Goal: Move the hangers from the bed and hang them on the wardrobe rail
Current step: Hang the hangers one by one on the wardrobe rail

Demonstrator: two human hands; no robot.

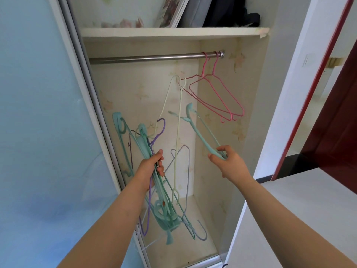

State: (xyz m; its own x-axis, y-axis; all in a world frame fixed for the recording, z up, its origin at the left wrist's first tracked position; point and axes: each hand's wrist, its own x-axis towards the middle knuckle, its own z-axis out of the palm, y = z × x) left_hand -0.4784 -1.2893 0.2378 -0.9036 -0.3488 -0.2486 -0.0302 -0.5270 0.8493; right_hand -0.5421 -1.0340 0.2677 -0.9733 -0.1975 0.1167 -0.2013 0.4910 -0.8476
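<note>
Head view, looking up into the open wardrobe: two pink wire hangers (pixel 216 93) hang on the steel wardrobe rail (pixel 146 58), pushed to its far right end in the upper centre of the frame — so 2 done by my count.

The rest aren't on it yet. The left hand (pixel 152 167), lower centre, grips a tangled bundle of teal plastic, purple and pale cream wire hangers (pixel 164 190); the strands overlap too much for an exact no., but it looks like at least six or seven, incl. one long cream one reaching up towards the pink pair. The right hand (pixel 229 163), centre-right, pinches one teal plastic hanger (pixel 201 136) by its lower end, hook pointing up, well below the rail.

Judging by that, the task is early — approx. a quarter hung. The bed is out of frame.
</note>
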